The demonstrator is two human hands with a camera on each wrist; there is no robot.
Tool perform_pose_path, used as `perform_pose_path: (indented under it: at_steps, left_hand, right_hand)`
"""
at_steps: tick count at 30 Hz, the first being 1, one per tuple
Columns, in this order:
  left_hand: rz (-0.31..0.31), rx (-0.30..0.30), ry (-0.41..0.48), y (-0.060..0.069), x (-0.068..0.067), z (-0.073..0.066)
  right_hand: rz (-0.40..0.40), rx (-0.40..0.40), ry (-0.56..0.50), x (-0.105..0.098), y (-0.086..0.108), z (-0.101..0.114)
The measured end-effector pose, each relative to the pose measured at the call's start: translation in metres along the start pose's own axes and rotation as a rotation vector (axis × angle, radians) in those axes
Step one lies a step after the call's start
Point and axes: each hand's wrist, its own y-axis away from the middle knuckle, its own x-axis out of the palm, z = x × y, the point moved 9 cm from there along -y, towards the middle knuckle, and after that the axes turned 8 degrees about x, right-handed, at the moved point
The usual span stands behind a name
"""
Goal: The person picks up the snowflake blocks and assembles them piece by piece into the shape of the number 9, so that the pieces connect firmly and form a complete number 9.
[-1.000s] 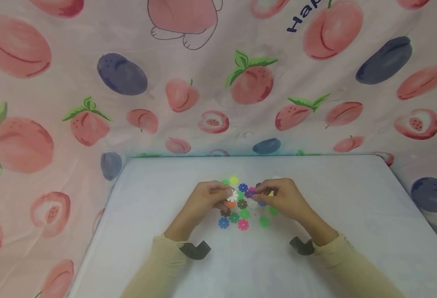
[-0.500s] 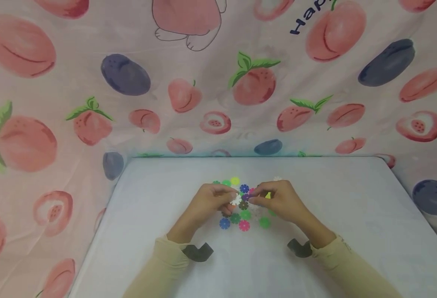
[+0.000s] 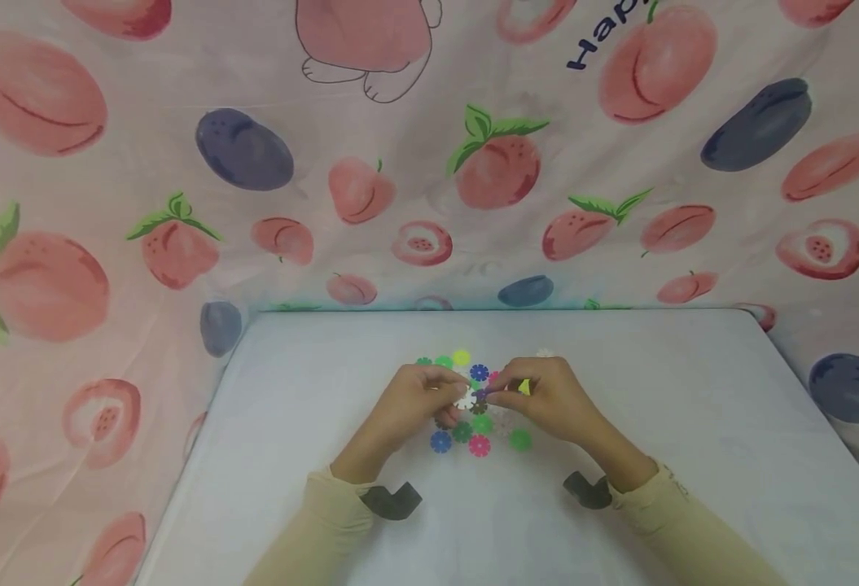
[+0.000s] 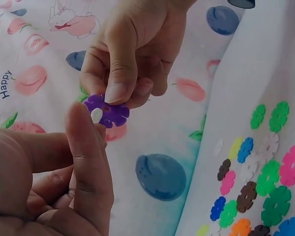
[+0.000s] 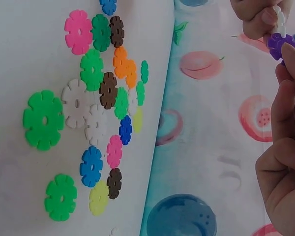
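Note:
Between thumb and fingers, the left hand [image 3: 418, 403] pinches a white notched disc [image 3: 465, 398], seen nearly edge-on in the left wrist view. The right hand [image 3: 546, 397] pinches a purple notched disc [image 4: 107, 112] by its edge. In the right wrist view the white disc [image 5: 280, 22] meets the rim of the purple disc [image 5: 285, 47] at about a right angle; whether their notches are interlocked I cannot tell. Both discs are held up off the table, with fingers covering part of each.
Several loose notched discs lie on the white table [image 3: 290, 391] under and around the hands, among them a pink disc [image 3: 479, 445], a blue disc [image 3: 440, 442] and a green disc [image 3: 520, 440]. Behind the table hangs a fruit-printed cloth [image 3: 400, 187].
The hands have come closer together. The purple disc has moved left and slightly down to meet the white one, which has shifted slightly right.

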Motion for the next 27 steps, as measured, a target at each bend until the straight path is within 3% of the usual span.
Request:
perform_pose_path:
  at_steps: [6, 15, 20, 27]
  left_hand:
    - [-0.010, -0.004, 0.017, 0.002, 0.002, 0.000]
    - [-0.048, 0.017, 0.024, 0.005, 0.003, -0.006]
    - [-0.063, -0.002, 0.043, 0.007, 0.004, -0.005]
    - [-0.049, 0.009, 0.042, 0.007, 0.006, -0.004]
  right_hand:
    - [0.013, 0.004, 0.000, 0.003, 0.000, 0.000]
    - [-0.014, -0.067, -0.027, 0.004, 0.001, 0.008]
    - [-0.012, -0.095, -0.023, 0.006, 0.001, 0.011]
    - [0.002, -0.085, -0.016, 0.008, 0.001, 0.006]
